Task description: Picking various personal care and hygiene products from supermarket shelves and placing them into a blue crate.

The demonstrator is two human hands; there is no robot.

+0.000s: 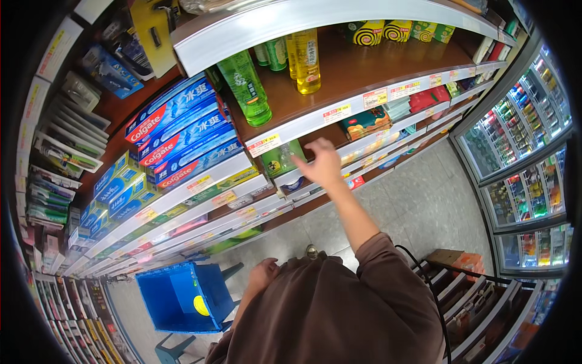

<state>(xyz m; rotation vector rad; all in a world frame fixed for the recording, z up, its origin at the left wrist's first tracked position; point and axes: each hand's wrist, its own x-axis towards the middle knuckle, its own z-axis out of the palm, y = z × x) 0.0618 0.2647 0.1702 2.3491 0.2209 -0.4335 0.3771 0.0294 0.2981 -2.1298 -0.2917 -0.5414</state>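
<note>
My right hand (322,163) reaches to a lower shelf with thumb and fingers apart and nothing between them. Beside its fingertips lies a green package (276,164) with a clear part, under the shelf edge. Whether the hand touches it, I cannot tell. My left hand (263,275) hangs near my waist, its fingers partly curled and their inner side hidden. On the shelf above my right hand stand a green bottle (248,91) and a yellow bottle (308,63). Stacked Colgate toothpaste boxes (182,132) sit to the left.
A blue plastic crate (170,295), with a yellow round thing (201,305) in it, rests on a stool (175,348) at lower left. Glass-door drink coolers (518,136) line the right side. Another shelf rack (477,309) with a black cable (432,291) is at lower right.
</note>
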